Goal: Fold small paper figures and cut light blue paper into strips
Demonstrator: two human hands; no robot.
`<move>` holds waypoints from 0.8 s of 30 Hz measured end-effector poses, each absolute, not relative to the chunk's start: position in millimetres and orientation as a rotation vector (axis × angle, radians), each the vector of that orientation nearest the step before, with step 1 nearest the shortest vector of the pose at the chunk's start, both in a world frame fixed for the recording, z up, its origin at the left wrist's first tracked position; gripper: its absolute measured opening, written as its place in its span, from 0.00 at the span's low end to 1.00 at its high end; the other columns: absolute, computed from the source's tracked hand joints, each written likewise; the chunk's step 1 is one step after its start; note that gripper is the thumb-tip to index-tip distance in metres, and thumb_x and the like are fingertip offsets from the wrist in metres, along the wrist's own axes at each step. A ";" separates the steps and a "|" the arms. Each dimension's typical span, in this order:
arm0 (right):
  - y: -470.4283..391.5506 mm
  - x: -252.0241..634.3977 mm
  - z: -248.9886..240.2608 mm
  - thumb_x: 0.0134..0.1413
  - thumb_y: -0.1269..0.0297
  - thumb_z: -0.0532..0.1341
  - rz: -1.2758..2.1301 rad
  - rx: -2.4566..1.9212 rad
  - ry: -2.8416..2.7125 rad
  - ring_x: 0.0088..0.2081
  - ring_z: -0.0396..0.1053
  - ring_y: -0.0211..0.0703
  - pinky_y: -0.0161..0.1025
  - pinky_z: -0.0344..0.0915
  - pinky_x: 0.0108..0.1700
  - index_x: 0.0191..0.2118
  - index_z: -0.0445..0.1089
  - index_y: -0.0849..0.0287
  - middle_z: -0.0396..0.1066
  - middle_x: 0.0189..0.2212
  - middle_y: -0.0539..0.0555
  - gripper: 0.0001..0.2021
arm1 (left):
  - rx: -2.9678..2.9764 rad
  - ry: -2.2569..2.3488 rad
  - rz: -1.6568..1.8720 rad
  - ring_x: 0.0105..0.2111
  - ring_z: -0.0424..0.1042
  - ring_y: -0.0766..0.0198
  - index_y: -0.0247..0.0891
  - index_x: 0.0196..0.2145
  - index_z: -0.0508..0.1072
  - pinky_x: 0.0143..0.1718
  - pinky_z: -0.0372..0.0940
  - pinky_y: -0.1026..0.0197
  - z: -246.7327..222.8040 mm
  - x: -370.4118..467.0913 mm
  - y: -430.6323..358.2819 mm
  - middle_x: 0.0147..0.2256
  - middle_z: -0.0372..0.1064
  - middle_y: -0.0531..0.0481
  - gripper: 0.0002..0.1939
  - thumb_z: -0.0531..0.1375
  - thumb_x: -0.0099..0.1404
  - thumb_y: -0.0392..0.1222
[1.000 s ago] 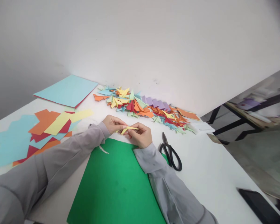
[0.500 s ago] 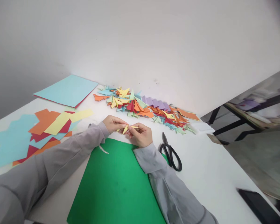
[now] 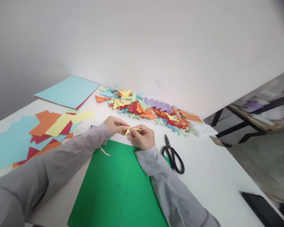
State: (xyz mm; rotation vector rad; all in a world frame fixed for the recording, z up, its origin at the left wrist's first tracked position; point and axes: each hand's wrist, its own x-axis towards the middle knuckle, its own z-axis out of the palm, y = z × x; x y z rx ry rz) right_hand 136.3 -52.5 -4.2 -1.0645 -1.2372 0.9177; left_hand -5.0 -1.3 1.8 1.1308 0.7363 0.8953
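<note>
My left fingers [image 3: 121, 128] and right fingers [image 3: 137, 135] pinch a yellow folded paper [image 3: 127, 131] between them. One slim point aims at three o'clock.

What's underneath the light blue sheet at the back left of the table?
Under the light blue sheet, red paper shows along its edges. The rest is covered, so I can't tell what else lies there.
</note>
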 end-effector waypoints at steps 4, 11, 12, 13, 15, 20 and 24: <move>-53.1 136.7 -3.0 0.40 0.63 0.65 0.914 -1.052 -1.247 0.14 0.62 0.32 0.31 0.59 0.17 0.22 0.69 0.61 0.69 0.15 0.48 0.07 | 1.139 0.738 0.962 0.18 0.70 0.65 0.27 0.22 0.74 0.24 0.68 0.61 3.0 -4.8 -2.1 0.17 0.71 0.48 0.16 0.70 0.32 0.37; -52.6 136.6 -2.9 0.40 0.64 0.65 0.856 -1.017 -1.248 0.15 0.63 0.33 0.32 0.61 0.19 0.23 0.70 0.60 0.70 0.16 0.48 0.06 | 1.092 0.717 0.902 0.20 0.71 0.65 0.27 0.26 0.75 0.25 0.68 0.61 4.8 -7.4 -1.1 0.19 0.72 0.47 0.21 0.71 0.30 0.38; -52.5 136.7 -3.2 0.40 0.64 0.65 0.846 -1.013 -1.249 0.15 0.63 0.33 0.32 0.61 0.19 0.23 0.70 0.60 0.70 0.16 0.49 0.06 | 1.075 0.709 0.888 0.21 0.71 0.65 0.27 0.26 0.75 0.27 0.69 0.61 4.6 -7.6 -0.8 0.20 0.72 0.47 0.21 0.70 0.31 0.39; -52.3 136.7 -3.5 0.40 0.64 0.65 0.839 -1.009 -1.248 0.15 0.64 0.33 0.32 0.61 0.19 0.23 0.70 0.60 0.70 0.16 0.49 0.05 | 1.060 0.706 0.877 0.21 0.72 0.64 0.27 0.26 0.75 0.28 0.69 0.60 4.3 -7.7 -0.5 0.20 0.72 0.46 0.21 0.70 0.32 0.41; -52.0 136.8 -4.3 0.40 0.64 0.65 0.830 -1.005 -1.248 0.15 0.64 0.34 0.32 0.61 0.19 0.23 0.70 0.60 0.70 0.16 0.49 0.06 | 1.043 0.714 0.870 0.21 0.72 0.64 0.28 0.25 0.75 0.29 0.69 0.59 3.5 -7.4 -0.1 0.20 0.72 0.46 0.20 0.70 0.32 0.42; -52.0 136.6 -5.2 0.40 0.63 0.65 0.827 -1.015 -1.253 0.15 0.64 0.34 0.32 0.61 0.19 0.23 0.70 0.60 0.70 0.16 0.49 0.06 | 1.065 0.714 0.882 0.20 0.71 0.64 0.28 0.23 0.75 0.28 0.68 0.58 2.0 -6.8 0.3 0.19 0.72 0.47 0.19 0.70 0.32 0.43; -52.6 136.5 -5.1 0.40 0.63 0.65 0.812 -1.036 -1.262 0.16 0.64 0.34 0.33 0.61 0.19 0.24 0.69 0.60 0.70 0.16 0.49 0.07 | 1.079 0.698 0.883 0.20 0.71 0.64 0.28 0.23 0.74 0.27 0.68 0.59 1.7 -7.1 0.5 0.19 0.72 0.47 0.18 0.70 0.32 0.42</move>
